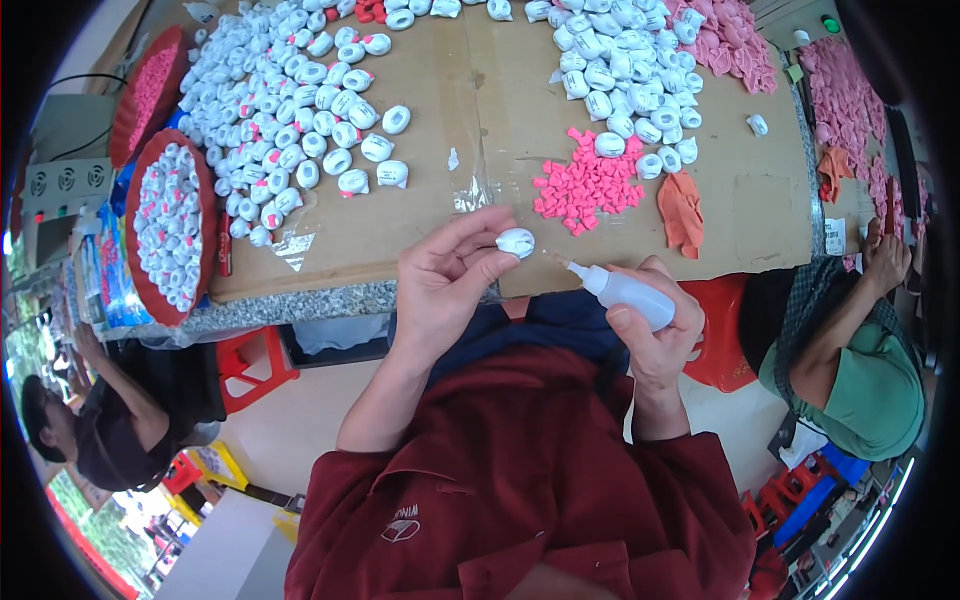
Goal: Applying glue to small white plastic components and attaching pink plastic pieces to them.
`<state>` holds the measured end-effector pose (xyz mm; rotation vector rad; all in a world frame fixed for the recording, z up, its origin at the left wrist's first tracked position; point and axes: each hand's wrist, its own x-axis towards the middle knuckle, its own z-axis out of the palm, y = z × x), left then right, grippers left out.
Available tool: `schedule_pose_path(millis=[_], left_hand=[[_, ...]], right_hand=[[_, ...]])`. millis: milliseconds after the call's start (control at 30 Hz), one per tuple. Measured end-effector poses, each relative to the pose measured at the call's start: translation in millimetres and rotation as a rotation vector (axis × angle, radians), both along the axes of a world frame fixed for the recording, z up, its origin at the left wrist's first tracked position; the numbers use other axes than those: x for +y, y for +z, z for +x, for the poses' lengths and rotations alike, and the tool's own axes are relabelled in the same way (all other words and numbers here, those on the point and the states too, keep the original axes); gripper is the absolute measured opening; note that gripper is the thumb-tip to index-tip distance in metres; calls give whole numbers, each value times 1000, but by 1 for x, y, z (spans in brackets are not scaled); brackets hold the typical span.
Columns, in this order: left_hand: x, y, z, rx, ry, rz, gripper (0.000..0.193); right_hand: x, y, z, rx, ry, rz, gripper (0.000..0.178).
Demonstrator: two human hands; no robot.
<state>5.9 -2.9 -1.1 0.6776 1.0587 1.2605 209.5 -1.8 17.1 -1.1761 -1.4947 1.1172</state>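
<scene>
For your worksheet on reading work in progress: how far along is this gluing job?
Done: a large spread of white pieces with pink parts lies on the table. In hand: the left hand holds one white piece; the right hand aims a squeeze bottle at it. Left: a pile of loose pink parts.

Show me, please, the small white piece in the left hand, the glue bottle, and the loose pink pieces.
small white piece (516,242), head view, its rounded body.
glue bottle (628,294), head view, its white barrel.
loose pink pieces (588,187), head view, the pile's middle.
</scene>
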Motion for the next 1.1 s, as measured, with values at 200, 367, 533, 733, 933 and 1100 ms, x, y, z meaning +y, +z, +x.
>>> schedule_pose_path(millis=[200, 367, 533, 733, 933, 1100], left_hand=[[-1, -8, 0, 23, 3, 140, 25], [-1, -7, 1, 22, -7, 142, 25], [-1, -7, 1, 8, 16, 114, 25], [-1, -6, 1, -5, 26, 125, 26], [-13, -1, -3, 11, 55, 105, 27], [-26, 1, -4, 54, 44, 55, 27]], right_hand=[[-1, -1, -3, -12, -11, -39, 33], [0, -1, -5, -9, -8, -53, 31], [1, -1, -1, -52, -21, -27, 31], [-1, -3, 3, -18, 31, -48, 32], [7, 3, -15, 178, -58, -142, 37], [23, -17, -34, -154, 5, 190, 35]])
